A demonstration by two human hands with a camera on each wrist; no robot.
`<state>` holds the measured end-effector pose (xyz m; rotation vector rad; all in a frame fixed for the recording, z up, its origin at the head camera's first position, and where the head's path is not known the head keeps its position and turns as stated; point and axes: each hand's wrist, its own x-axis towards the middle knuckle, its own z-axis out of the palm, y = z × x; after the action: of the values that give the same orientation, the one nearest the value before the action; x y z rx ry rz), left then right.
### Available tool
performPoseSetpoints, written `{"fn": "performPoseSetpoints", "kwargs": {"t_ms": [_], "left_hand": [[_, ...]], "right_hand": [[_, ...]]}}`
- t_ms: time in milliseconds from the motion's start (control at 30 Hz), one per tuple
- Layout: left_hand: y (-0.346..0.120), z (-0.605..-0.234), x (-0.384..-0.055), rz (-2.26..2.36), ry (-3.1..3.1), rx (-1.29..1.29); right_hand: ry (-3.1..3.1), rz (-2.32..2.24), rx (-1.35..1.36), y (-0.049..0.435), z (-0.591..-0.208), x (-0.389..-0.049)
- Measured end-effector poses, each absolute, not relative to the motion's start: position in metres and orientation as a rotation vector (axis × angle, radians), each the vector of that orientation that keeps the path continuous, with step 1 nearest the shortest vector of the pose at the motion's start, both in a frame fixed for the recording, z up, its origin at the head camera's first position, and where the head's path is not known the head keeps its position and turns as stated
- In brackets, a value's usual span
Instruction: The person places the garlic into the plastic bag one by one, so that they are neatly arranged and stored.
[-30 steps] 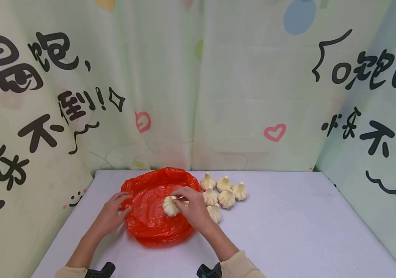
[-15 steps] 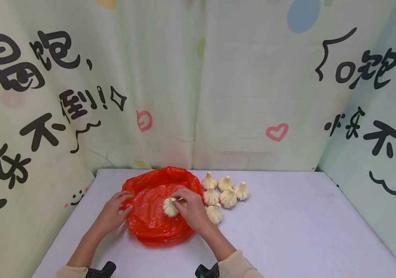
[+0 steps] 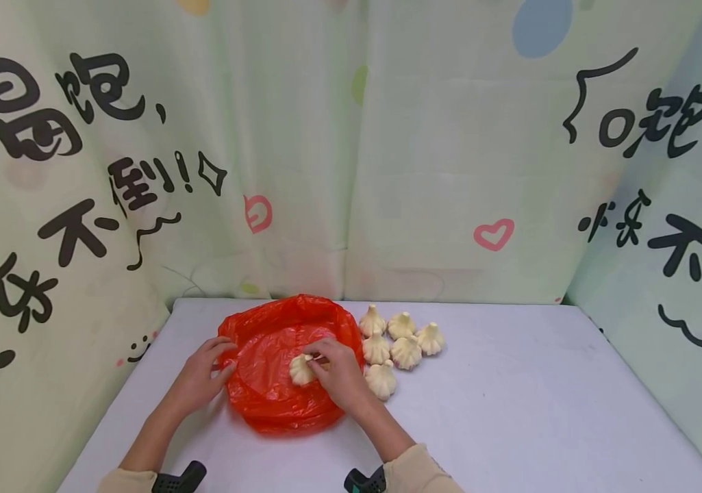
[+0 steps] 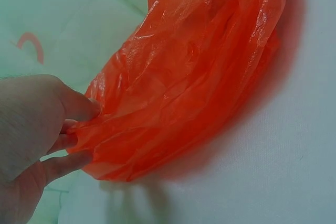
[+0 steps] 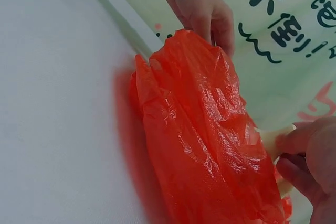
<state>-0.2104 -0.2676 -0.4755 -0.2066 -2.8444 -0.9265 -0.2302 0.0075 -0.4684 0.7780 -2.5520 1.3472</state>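
A red plastic bag [image 3: 264, 363] stands on the table with its mouth spread wide. My left hand [image 3: 199, 376] holds the bag's left rim, thumb and fingers pinching the film, as the left wrist view also shows. Inside the bag's mouth, a pale garlic bulb [image 3: 300, 370] is pinched by its stem between the thumb and fingers of my right hand [image 3: 337, 373]. In the right wrist view, the bag's wall covers most of that garlic bulb [image 5: 270, 140]. Another pale patch shows below those fingers, too hidden to identify.
Several more garlic bulbs [image 3: 406, 352] lie grouped just right of the bag. The white table [image 3: 511, 411] extends to the right and front. A printed curtain [image 3: 418, 171] hangs behind and along both sides. Each wrist wears a dark device [image 3: 179, 477].
The head view has shifted slightly, moving the scene a little to the right. My right hand with the garlic bulb has edged slightly left within the bag; the left hand keeps its hold.
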Motion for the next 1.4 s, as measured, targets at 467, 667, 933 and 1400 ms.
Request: {"fn": "performPoseSetpoints", "kwargs": {"t_ms": [467, 667, 933, 1400], "left_hand": [[-0.262, -0.474, -0.21, -0.942, -2.861, -0.208], [-0.262, -0.471, -0.209, -0.927, -2.867, -0.205], [-0.26, -0.468, -0.206, -0.891, -2.873, -0.215], [-0.264, -0.469, -0.207, -0.907, -2.868, -0.221]], "right_hand": [[-2.576, 1.366, 0.817, 0.011, -0.475, -0.227], [-2.594, 1.37, 0.805, 0.013, -0.472, -0.225], [-2.575, 1.365, 0.746, 0.021, -0.465, -0.223], [-2.46, 1.314, 0.69, 0.043, -0.447, -0.225]]}}
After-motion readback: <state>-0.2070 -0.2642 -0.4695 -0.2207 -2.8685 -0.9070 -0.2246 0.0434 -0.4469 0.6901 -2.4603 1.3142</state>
